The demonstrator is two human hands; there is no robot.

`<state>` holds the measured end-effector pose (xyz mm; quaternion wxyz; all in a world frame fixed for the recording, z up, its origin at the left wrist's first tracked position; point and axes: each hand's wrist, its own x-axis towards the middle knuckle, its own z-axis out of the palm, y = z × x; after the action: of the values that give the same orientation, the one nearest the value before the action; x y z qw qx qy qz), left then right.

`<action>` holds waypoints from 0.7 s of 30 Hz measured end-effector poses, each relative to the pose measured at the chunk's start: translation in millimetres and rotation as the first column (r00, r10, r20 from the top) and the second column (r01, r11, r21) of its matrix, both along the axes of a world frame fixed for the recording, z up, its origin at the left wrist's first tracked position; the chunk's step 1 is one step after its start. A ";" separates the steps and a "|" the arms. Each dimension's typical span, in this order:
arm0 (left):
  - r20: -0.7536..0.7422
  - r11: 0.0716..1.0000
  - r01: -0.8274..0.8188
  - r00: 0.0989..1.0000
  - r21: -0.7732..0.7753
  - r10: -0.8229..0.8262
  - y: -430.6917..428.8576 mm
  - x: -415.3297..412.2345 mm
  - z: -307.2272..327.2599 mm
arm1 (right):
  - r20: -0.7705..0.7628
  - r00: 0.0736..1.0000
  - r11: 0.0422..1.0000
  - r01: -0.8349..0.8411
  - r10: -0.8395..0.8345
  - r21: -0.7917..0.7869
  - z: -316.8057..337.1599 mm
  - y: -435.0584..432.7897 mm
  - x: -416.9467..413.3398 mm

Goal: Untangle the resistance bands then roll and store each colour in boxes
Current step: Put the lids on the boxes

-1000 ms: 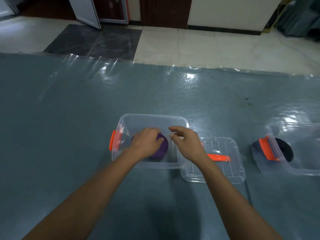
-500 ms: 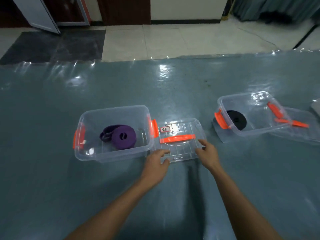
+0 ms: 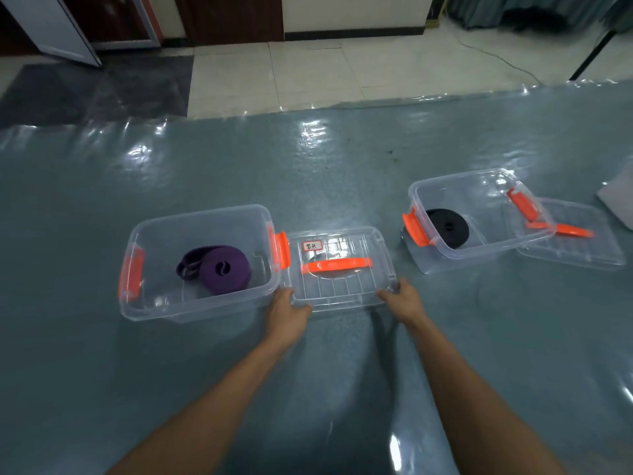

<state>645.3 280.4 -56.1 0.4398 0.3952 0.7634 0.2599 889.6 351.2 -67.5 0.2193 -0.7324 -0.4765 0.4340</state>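
Note:
A rolled purple band (image 3: pixel 219 269) lies inside a clear box (image 3: pixel 161 305) with orange latches at the left. Beside it on the right lies that box's clear lid (image 3: pixel 342 286) with an orange handle and a small label. My left hand (image 3: pixel 286 311) grips the lid's near left corner and my right hand (image 3: pixel 400 299) grips its near right corner. A rolled black band (image 3: pixel 447 228) lies in a second clear box (image 3: pixel 479 250) at the right.
The second box's lid (image 3: pixel 582 248) with an orange handle lies under that box's right side. A white object (image 3: pixel 620 200) sits at the right edge. Everything rests on a grey-blue table (image 3: pixel 308 389) under clear film; a tiled floor lies beyond.
My left hand let go of the purple band in the box. Both hands moved to the lid beside it and now hold its near corners. The view swung right.

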 end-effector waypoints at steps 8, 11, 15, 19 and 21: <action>-0.327 0.907 0.329 0.915 0.264 -0.236 3.4 19.9 47.9 | -0.057 0.950 0.951 0.306 -0.308 -0.041 -10.3 -17.8 10.3; -0.379 0.854 0.391 0.889 0.342 -0.255 3.1 20.3 70.4 | -0.193 0.901 0.921 0.384 -0.389 -0.063 -7.7 -28.1 -1.3; -0.415 0.806 0.381 0.890 0.453 -0.187 1.4 0.7 101.7 | -0.275 0.890 0.928 0.371 -0.363 -0.026 8.2 -30.3 -26.9; -0.423 0.841 0.261 0.905 0.474 -0.042 -5.5 -48.3 122.6 | -0.251 0.947 0.964 0.236 -0.201 0.119 38.3 -21.0 -64.9; -0.430 0.868 0.203 0.903 0.454 0.014 -14.3 -78.1 125.7 | -0.170 0.979 0.969 0.146 -0.113 0.198 56.3 -17.4 -89.1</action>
<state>567.2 266.1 69.5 0.1639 0.5773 0.7283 0.3307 800.5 333.8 -11.3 0.3601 -0.6982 -0.4518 0.4227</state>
